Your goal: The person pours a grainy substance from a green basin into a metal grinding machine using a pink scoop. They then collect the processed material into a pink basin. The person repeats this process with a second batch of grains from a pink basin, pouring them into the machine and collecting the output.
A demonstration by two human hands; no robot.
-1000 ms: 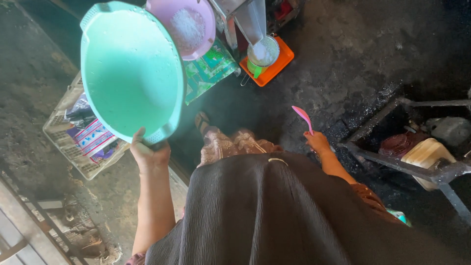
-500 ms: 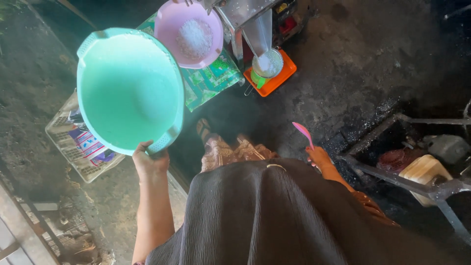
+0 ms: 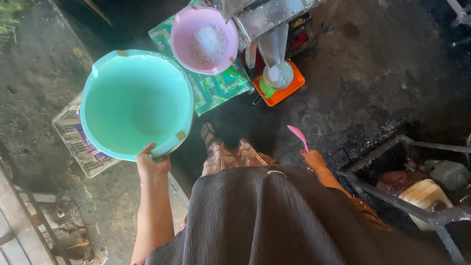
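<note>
Left hand [image 3: 153, 164] fingers clamped on rim of empty teal basin [image 3: 136, 104], held up just left of pink bowl [image 3: 204, 39]. Right hand [image 3: 314, 159] fingers closed around pink spoon [image 3: 298, 135], well right of basin.

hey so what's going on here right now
A person stands on dark ground, seen from above. Their left hand grips the rim of a large turquoise basin, which looks empty. Their right hand holds a pink spoon. Ahead, a pink bowl of white granules sits beside a metal machine and an orange tray.
</note>
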